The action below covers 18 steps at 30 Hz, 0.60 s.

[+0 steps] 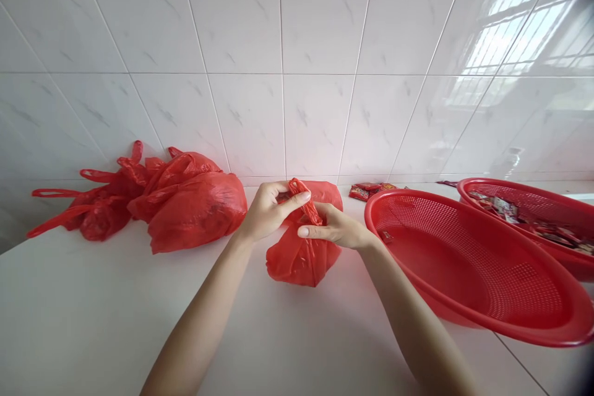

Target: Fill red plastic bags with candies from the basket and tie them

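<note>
A red plastic bag (304, 260) rests on the white counter in front of me, its upper part gathered into a twisted neck. Around the top of that neck, at the handles, my left hand (273, 207) is closed, thumb laid across the plastic. Lower on the same neck my right hand (336, 227) pinches the bag, fingers behind and thumb in front. What the bag contains is hidden by the plastic. More red plastic lies behind my hands, against the wall; I cannot tell if it is part of this bag.
Several tied red bags (195, 210) are heaped at the left by the tiled wall. On the right stands a red perforated basket (445, 260) with one small packet inside. Behind it, a second red basket (482, 185) holds many small packets. Red packets (366, 190) lie near the wall.
</note>
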Each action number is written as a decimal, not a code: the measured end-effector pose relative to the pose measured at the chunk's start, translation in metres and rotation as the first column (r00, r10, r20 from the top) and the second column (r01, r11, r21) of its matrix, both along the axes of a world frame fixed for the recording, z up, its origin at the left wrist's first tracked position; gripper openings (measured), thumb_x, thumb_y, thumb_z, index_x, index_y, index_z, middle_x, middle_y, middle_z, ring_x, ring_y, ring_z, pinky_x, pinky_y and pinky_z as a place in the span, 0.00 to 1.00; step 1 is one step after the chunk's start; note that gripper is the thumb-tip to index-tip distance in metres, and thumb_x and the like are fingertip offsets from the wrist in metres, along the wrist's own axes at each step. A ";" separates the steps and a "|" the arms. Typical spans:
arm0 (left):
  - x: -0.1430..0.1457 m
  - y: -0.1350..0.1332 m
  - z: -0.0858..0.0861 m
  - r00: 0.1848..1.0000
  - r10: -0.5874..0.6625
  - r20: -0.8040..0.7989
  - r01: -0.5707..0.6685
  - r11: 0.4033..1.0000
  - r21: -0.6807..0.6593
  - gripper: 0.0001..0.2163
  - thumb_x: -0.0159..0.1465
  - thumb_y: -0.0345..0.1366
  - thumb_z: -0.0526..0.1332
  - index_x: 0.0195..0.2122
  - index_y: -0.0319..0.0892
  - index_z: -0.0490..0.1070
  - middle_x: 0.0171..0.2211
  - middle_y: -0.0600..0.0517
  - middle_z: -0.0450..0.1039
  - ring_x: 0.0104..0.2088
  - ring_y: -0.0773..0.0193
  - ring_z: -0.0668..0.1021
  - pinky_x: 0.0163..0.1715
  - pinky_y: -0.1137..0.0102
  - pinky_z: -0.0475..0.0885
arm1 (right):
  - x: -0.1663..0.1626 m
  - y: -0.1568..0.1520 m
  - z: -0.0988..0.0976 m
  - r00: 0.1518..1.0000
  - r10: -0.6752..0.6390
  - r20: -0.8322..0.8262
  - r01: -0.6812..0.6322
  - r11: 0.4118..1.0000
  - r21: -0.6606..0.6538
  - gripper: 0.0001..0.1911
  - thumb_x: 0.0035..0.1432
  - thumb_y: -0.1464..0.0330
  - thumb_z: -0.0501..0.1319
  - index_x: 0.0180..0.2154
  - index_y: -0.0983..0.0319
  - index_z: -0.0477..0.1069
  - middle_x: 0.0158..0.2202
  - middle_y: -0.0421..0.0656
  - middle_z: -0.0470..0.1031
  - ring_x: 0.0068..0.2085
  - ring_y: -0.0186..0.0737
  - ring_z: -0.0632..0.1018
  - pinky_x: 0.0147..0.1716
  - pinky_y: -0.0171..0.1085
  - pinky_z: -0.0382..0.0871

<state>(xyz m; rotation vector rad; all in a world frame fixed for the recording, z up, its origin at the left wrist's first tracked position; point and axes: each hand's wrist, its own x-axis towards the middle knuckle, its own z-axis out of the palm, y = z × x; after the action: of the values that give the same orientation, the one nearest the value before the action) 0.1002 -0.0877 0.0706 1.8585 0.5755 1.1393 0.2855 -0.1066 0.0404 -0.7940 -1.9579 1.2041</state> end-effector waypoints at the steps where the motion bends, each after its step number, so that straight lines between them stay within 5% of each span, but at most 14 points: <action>1: 0.000 0.001 0.000 1.000 0.016 0.022 -0.016 1.000 0.004 0.11 0.64 0.41 0.64 0.29 0.39 0.76 0.29 0.50 0.76 0.33 0.62 0.76 0.37 0.68 0.71 | -0.002 0.002 -0.003 1.000 -0.011 -0.002 0.011 1.000 -0.018 0.19 0.55 0.54 0.68 0.33 0.62 0.68 0.27 0.35 0.60 0.29 0.31 0.63 0.30 0.34 0.62; 18: -0.003 0.005 0.001 0.979 0.163 0.126 -0.167 0.986 0.022 0.11 0.61 0.41 0.65 0.27 0.39 0.72 0.25 0.54 0.65 0.29 0.67 0.67 0.32 0.72 0.65 | -0.016 0.006 -0.019 1.000 0.016 0.016 -0.015 0.998 -0.065 0.18 0.58 0.54 0.65 0.39 0.64 0.76 0.37 0.43 0.76 0.41 0.40 0.75 0.44 0.39 0.70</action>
<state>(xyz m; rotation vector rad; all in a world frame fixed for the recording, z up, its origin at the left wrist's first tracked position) 0.0972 -0.0824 0.0711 1.7776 0.6525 1.3702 0.2694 -0.1002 0.0217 -0.8259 -1.9504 1.2791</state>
